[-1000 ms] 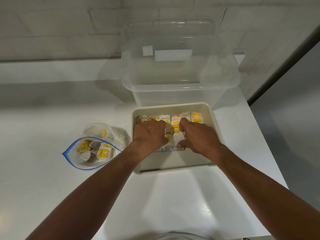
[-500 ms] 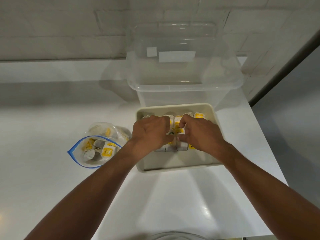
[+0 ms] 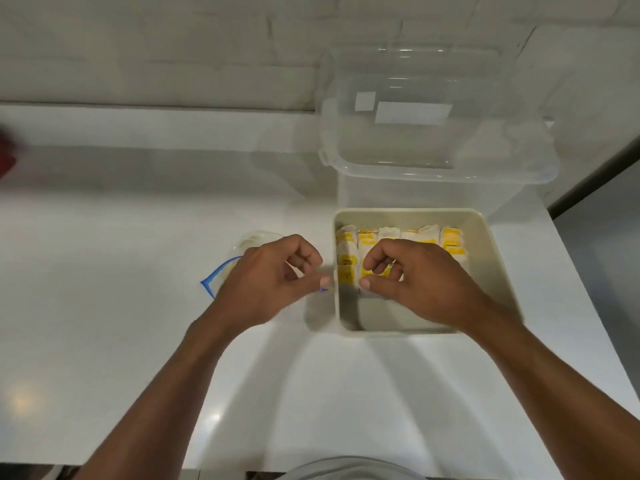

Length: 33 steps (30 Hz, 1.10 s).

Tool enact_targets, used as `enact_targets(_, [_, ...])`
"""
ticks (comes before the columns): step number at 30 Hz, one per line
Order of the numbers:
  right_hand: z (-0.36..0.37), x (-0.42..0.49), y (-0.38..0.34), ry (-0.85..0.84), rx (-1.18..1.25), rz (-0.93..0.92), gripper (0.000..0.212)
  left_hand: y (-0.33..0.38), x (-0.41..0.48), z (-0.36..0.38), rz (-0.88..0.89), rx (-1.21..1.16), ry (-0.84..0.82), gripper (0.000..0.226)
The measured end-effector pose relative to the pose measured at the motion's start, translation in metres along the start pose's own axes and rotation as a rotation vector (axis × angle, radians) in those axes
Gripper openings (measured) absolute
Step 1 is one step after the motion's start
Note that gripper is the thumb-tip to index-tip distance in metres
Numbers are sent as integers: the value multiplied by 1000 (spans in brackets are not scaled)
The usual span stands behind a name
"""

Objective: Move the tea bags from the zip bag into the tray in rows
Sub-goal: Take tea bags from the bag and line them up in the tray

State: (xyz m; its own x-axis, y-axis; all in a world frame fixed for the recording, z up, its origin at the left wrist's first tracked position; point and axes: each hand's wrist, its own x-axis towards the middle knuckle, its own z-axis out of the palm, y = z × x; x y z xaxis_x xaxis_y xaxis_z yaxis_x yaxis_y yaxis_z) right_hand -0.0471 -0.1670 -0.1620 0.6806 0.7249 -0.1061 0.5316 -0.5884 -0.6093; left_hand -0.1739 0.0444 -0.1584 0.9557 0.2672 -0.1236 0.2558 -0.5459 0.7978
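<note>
- Stretching wide to the left and front, the white counter [image 3: 104, 341] is giving open room, while its right edge is running close beside the tray [image 3: 408, 212].
- Clear bin [image 3: 440, 168] is crowding the tray's far rim.
- Zip bag [image 3: 221, 277] is lying left of the tray, its blue mouth facing the person.
- Left hand [image 3: 263, 289] is hovering over the zip bag, fingers curled on nothing seen.
- Right hand [image 3: 422, 282] is pinching one of the tea bags [image 3: 346, 258] inside the tray.
- Tea bags are lying in a row, long axes running front to back.

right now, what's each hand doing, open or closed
Left hand: closed, fingers curled, empty, above the zip bag.
Right hand: fingers curled over the tea bags in the tray; grip cannot be told.
</note>
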Motion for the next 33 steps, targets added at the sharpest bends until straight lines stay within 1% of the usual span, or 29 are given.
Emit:
enact_targets(3, [12, 5, -20, -1, 4, -41, 20, -19, -10, -17, -35, -25, 21, 19])
enact_targets(5, [20, 9, -32, -7, -5, -59, 19, -32, -14, -26, -52, -2, 16, 20])
enact_targets(9, [37, 18, -56, -17, -18, -76, 17, -61, -16, -39, -99, 136, 14, 25])
enact_targets(12, [52, 25, -71, -33, -62, -51, 15, -77, -14, -46, -141, 252, -6, 25])
enact_targets(15, [69, 30, -85, -49, -116, -23, 20, -84, -12, -50, -160, 356, -21, 23])
enact_targets(18, [88, 37, -95, -56, -207, 3, 25, -88, -10, -50, -131, 434, -26, 24])
enact_targets(24, [121, 54, -103, -71, -496, 100, 30, -92, -5, -44, -87, 570, -51, 27])
enact_targets(27, [128, 59, -102, -82, -541, 123, 34, -95, -3, -41, -82, 576, -45, 28])
enact_targets(30, [133, 64, -102, -115, -580, 78, 41, -96, -3, -43, -84, 526, -8, 25])
enact_targets(33, [135, 70, -103, -134, -609, 40, 41, -99, -3, -51, -94, 486, 35, 25])
